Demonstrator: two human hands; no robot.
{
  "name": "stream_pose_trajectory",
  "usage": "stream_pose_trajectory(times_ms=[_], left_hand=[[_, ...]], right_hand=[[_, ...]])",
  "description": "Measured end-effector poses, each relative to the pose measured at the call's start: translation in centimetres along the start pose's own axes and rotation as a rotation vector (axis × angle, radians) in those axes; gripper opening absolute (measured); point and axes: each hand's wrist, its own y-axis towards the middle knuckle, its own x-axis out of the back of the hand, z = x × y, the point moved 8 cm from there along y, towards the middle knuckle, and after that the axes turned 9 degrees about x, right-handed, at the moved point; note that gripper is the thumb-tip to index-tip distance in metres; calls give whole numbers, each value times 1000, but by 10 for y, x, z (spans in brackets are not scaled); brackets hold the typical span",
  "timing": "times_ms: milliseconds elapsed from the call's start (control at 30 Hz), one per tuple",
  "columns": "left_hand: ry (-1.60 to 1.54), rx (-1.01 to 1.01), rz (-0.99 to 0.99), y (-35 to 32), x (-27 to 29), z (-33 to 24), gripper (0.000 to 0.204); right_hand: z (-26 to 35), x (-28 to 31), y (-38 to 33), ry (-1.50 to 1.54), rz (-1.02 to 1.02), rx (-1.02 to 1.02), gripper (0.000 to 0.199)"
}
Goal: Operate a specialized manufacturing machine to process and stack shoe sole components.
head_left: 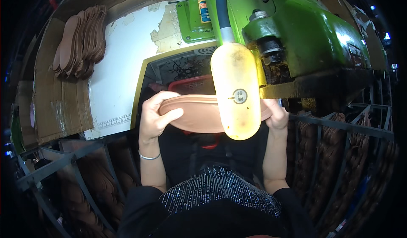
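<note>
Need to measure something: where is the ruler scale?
In the head view, the ruler scale lies near the front edge of the white tabletop, left of the person's left hand.

Ahead of me and to my left: white bench (121, 53), surface flaked to a tan patch toward the back; graduated scale (114, 121) along the near edge; yellow edging (138, 89) around a dark recess. Cardboard panels (63, 106) wall off the bench's left side. Grey metal racks stand to my left (59, 165) and right (356, 127). Light: strong glare on the bench; surroundings dim, small bluish-white lights (386, 36) far right. Floor: I cannot make it out.
</note>
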Motion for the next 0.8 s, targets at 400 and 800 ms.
stream_pose_trajectory(times_ms=[400, 800], left_hand=[[201, 288, 121, -73, -59, 96, 21], [624, -347, -65, -22, -100, -10, 25]], right_hand=[[14, -77, 2, -153, 223, -37, 20], [51, -52, -8, -129, 21, 333, 43]])
